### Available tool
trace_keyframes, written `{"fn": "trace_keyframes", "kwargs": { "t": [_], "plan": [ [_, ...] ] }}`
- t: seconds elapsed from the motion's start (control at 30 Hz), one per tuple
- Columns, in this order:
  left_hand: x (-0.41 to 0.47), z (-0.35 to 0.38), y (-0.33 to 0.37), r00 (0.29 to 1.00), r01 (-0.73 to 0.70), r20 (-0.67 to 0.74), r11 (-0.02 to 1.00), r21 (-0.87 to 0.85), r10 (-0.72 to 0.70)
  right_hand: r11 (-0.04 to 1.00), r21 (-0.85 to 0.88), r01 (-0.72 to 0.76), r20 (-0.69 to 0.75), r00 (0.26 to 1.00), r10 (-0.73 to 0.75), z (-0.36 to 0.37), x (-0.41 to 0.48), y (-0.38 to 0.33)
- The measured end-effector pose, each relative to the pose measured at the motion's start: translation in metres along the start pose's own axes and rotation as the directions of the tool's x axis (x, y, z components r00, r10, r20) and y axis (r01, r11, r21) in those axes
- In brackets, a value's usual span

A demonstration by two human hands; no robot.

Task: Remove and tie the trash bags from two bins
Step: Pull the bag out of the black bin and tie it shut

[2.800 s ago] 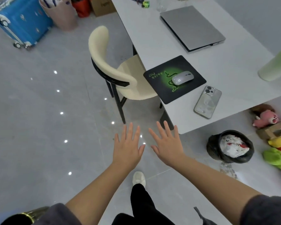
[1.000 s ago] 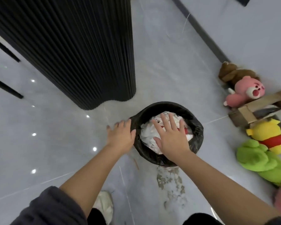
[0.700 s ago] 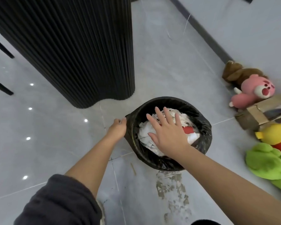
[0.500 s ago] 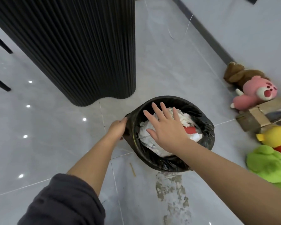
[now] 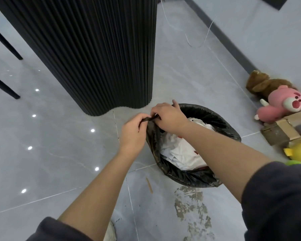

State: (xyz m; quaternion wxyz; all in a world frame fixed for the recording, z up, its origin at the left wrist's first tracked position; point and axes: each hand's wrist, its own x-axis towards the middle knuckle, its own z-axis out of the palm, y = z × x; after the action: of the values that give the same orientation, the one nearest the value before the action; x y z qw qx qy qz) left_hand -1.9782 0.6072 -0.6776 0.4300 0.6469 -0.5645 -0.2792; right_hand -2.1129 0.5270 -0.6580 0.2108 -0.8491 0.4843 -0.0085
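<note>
At frame centre your left hand and right hand meet on the trash bag at its upper-left rim — each grip clamped on bunched plastic. The fluted column stands just beyond; grey floor spreads left, plush toys line the right edge.

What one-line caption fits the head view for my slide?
Left hand and right hand pinch the rim of the black trash bag, white paper waste inside, pink plush toy nearby.
</note>
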Motion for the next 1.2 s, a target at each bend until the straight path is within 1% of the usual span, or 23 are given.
{"fn": "trace_keyframes", "kwargs": {
  "t": [0.03, 0.07, 0.1, 0.17, 0.2, 0.23, 0.3, 0.43, 0.5, 0.57, 0.6, 0.67, 0.73, 0.77, 0.83, 0.87, 0.9, 0.93, 1.0, 1.07, 1.1, 1.13, 1.2],
  "plan": [
    [0.000, 0.000, -0.002, 0.999, 0.019, -0.035, 1.000, -0.006, -0.019, 1.000, 0.007, 0.008, -0.007, 1.000, -0.008, -0.003, 0.001, 0.001],
    [0.002, 0.001, -0.004, 0.994, 0.075, -0.074, 0.996, -0.046, -0.079, 0.999, 0.029, 0.025, -0.013, 1.000, -0.024, -0.005, 0.002, 0.004],
    [0.004, 0.001, -0.004, 0.981, 0.154, -0.100, 0.981, -0.121, -0.167, 0.997, 0.051, 0.055, -0.030, 0.998, -0.054, -0.007, 0.002, 0.006],
    [0.009, 0.004, -0.003, 0.942, 0.289, -0.096, 0.923, -0.255, -0.322, 0.989, 0.094, 0.114, -0.093, 0.990, -0.105, -0.011, 0.000, 0.009],
    [0.011, 0.005, -0.003, 0.929, 0.327, -0.081, 0.906, -0.270, -0.360, 0.985, 0.122, 0.123, -0.122, 0.987, -0.108, -0.014, -0.001, 0.011],
    [0.012, 0.007, -0.003, 0.923, 0.352, -0.060, 0.899, -0.259, -0.379, 0.983, 0.135, 0.124, -0.139, 0.985, -0.105, -0.017, -0.002, 0.014],
    [0.014, 0.011, -0.003, 0.926, 0.368, -0.020, 0.910, -0.191, -0.378, 0.988, 0.103, 0.114, -0.143, 0.985, -0.099, -0.024, -0.004, 0.020],
    [0.015, 0.011, -0.005, 0.940, 0.341, -0.021, 0.940, -0.010, -0.341, 0.997, -0.050, 0.061, -0.091, 0.994, -0.065, -0.037, -0.005, 0.032],
    [0.013, 0.006, -0.009, 0.937, 0.348, -0.025, 0.935, 0.064, -0.347, 0.984, -0.180, -0.008, -0.114, 0.993, -0.013, -0.044, -0.008, 0.045],
    [0.008, -0.003, -0.016, 0.941, 0.338, -0.050, 0.931, 0.137, -0.334, 0.967, -0.221, -0.130, -0.166, 0.982, 0.094, -0.055, -0.018, 0.067],
    [0.006, -0.007, -0.019, 0.947, 0.323, -0.063, 0.931, 0.170, -0.316, 0.959, -0.193, -0.206, -0.188, 0.967, 0.169, -0.062, -0.025, 0.078],
    [-0.002, -0.015, -0.023, 0.949, 0.313, -0.052, 0.921, 0.230, -0.310, 0.941, -0.059, -0.332, -0.211, 0.926, 0.313, -0.071, -0.042, 0.098],
    [-0.009, -0.017, -0.022, 0.932, 0.354, -0.016, 0.897, 0.264, -0.362, 0.897, 0.102, -0.430, -0.215, 0.871, 0.442, -0.069, -0.059, 0.113],
    [-0.014, -0.017, -0.019, 0.914, 0.391, 0.000, 0.880, 0.271, -0.406, 0.871, 0.189, -0.454, -0.217, 0.845, 0.488, -0.066, -0.067, 0.116],
    [-0.023, -0.016, -0.011, 0.870, 0.449, 0.061, 0.837, 0.313, -0.490, 0.763, 0.406, -0.504, -0.176, 0.776, 0.606, -0.054, -0.083, 0.122],
    [-0.028, -0.017, -0.007, 0.854, 0.435, 0.117, 0.820, 0.372, -0.507, 0.689, 0.504, -0.520, -0.147, 0.735, 0.662, -0.050, -0.091, 0.122],
    [-0.033, -0.019, -0.003, 0.841, 0.391, 0.186, 0.809, 0.439, -0.507, 0.632, 0.570, -0.525, -0.142, 0.694, 0.706, -0.044, -0.097, 0.125],
    [-0.037, -0.023, 0.001, 0.827, 0.336, 0.255, 0.805, 0.489, -0.500, 0.603, 0.599, -0.527, -0.162, 0.658, 0.736, -0.041, -0.101, 0.127],
    [-0.041, -0.032, 0.009, 0.784, 0.266, 0.368, 0.806, 0.528, -0.500, 0.554, 0.642, -0.530, -0.154, 0.620, 0.770, -0.039, -0.108, 0.129],
    [-0.042, -0.041, 0.016, 0.726, 0.211, 0.447, 0.787, 0.580, -0.523, 0.444, 0.742, -0.502, -0.081, 0.590, 0.803, -0.039, -0.114, 0.128],
    [-0.041, -0.045, 0.020, 0.697, 0.176, 0.471, 0.766, 0.618, -0.541, 0.403, 0.767, -0.500, -0.041, 0.588, 0.808, -0.040, -0.117, 0.127],
    [-0.041, -0.048, 0.024, 0.670, 0.152, 0.488, 0.747, 0.648, -0.559, 0.394, 0.763, -0.513, -0.025, 0.585, 0.810, -0.042, -0.119, 0.126],
    [-0.040, -0.054, 0.032, 0.626, 0.175, 0.485, 0.716, 0.676, -0.611, 0.451, 0.724, -0.522, -0.039, 0.621, 0.783, -0.047, -0.124, 0.122]
  ]
}}
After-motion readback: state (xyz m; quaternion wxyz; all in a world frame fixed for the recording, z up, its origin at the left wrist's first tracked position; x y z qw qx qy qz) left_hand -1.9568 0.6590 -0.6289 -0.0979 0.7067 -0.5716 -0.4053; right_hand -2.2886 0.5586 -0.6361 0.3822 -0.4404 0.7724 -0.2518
